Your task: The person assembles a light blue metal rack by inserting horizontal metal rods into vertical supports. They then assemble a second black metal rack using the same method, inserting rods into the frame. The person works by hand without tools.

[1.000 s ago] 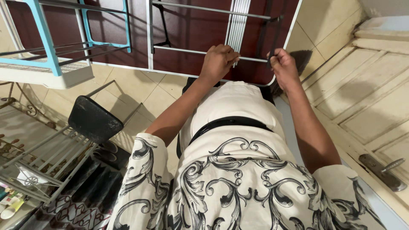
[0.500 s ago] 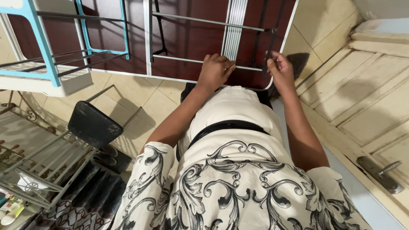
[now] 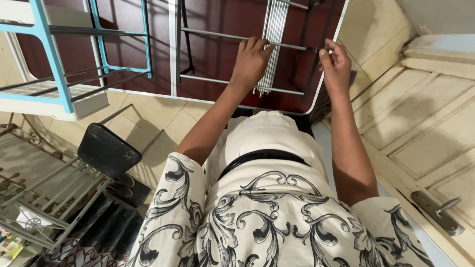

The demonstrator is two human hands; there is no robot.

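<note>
Single head view, steeply downward, close overhead

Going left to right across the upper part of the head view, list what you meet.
Blue-framed rack → left hand on the thin metal rods → right hand at the dark red board's edge → pale panelled door.

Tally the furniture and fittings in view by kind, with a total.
Dark red folding table: 1
Blue-framed rack: 1
Black-seated metal chair: 1
Cream panelled door: 1
Door handle: 1
Total: 5
</note>
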